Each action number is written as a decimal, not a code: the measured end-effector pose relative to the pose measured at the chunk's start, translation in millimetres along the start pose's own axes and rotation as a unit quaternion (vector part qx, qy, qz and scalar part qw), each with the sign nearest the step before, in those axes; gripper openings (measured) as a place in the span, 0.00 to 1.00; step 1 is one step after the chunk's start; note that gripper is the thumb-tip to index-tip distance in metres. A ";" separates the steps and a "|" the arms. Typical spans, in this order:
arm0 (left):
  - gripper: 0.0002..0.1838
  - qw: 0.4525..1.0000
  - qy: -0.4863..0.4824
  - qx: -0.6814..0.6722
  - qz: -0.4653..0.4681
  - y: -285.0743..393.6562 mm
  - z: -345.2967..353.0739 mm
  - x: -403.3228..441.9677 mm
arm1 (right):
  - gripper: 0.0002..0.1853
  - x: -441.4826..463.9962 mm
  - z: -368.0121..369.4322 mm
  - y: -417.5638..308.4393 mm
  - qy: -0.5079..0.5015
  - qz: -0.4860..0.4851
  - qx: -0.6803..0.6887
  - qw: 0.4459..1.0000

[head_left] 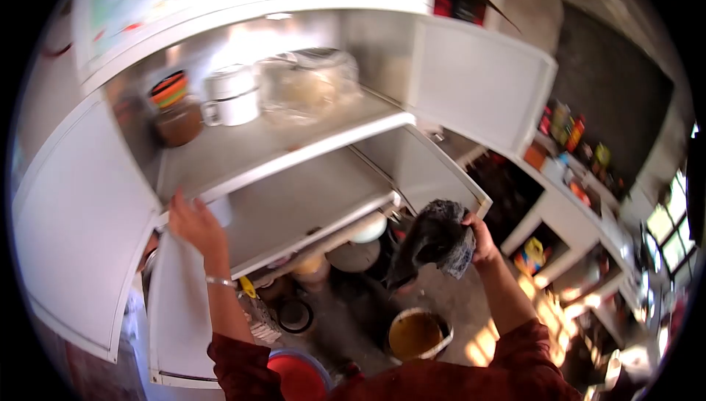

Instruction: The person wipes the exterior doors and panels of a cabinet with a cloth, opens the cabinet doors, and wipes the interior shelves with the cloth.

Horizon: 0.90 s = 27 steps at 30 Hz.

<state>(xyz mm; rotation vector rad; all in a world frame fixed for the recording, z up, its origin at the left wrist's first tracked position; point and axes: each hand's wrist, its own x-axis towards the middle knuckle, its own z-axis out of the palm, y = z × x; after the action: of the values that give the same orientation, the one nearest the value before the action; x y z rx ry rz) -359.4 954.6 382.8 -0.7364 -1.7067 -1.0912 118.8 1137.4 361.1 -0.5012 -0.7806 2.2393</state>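
My right hand [482, 239] is closed around a dark, crumpled cloth [434, 243], held up in front of the cabinet's lower right side. At the left front edge of the upper shelf [287, 154] is my left hand [197, 223], fingers stretched out and slightly blurred, holding nothing. On that shelf stand a brown jar [176, 121] with an orange and green lid, a white mug-like container [234, 96] with a handle, and a clear plastic bag [309, 84] whose contents I cannot make out. The lower shelf [309, 199] lies below.
Open doors flank the cabinet, one at left [73, 217] and one at right [482, 81]. On the floor are a bucket of yellowish-brown contents [418, 335] and a red basin [294, 375]. A counter [559, 187] with bottles runs along the right.
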 end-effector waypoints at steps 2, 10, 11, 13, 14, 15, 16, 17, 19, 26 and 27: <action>0.21 0.986 -0.061 -0.135 -0.079 51.1 -13.4 -44.8 | 0.27 -49.8 -32.9 16.3 -0.035 -0.009 0.139 0.990; 0.26 0.378 -0.636 -0.544 -0.395 253.1 -120.0 -267.5 | 0.29 -217.8 -134.4 62.4 0.048 -0.184 0.245 0.951; 0.27 0.279 -0.680 -0.552 -0.393 276.6 -138.7 -283.8 | 0.27 -241.2 -121.8 56.8 0.022 -0.174 0.293 0.940; 0.28 0.144 -0.742 -0.533 -0.381 321.3 -172.9 -318.3 | 0.27 -274.3 -146.6 71.2 -0.017 -0.220 0.321 0.921; 0.28 0.154 -0.767 -0.523 -0.338 339.5 -187.4 -334.3 | 0.27 -287.9 -160.3 76.5 -0.017 -0.203 0.332 0.921; 0.27 0.164 -0.789 -0.514 -0.293 356.5 -203.6 -349.6 | 0.27 -301.6 -163.5 81.8 0.038 -0.208 0.323 0.923; 0.24 0.161 -0.795 -0.507 -0.291 371.3 -217.6 -353.5 | 0.27 -317.9 -164.4 87.9 0.082 -0.201 0.311 0.925; 0.22 0.129 -0.799 -0.492 -0.320 387.8 -233.6 -353.8 | 0.29 -337.1 -163.1 95.0 0.129 -0.205 0.205 0.948; 0.16 0.058 -0.792 -0.465 -0.391 413.2 -253.0 -360.3 | 0.33 -375.6 -133.4 93.1 0.108 -0.164 0.209 0.958; 0.16 -0.064 -0.831 -0.438 -0.336 424.9 -279.5 -438.7 | 0.36 -456.1 -135.4 135.6 0.230 -0.211 0.086 0.946; 0.15 -0.072 -0.814 -0.452 -0.358 426.4 -284.3 -461.4 | 0.37 -461.5 -129.8 143.7 0.255 -0.229 0.088 0.935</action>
<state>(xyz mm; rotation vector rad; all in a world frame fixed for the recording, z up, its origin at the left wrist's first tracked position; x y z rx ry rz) 282.1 877.4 141.9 0.6325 0.4990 0.4297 432.2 771.0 227.0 -0.6923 -0.3698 1.6224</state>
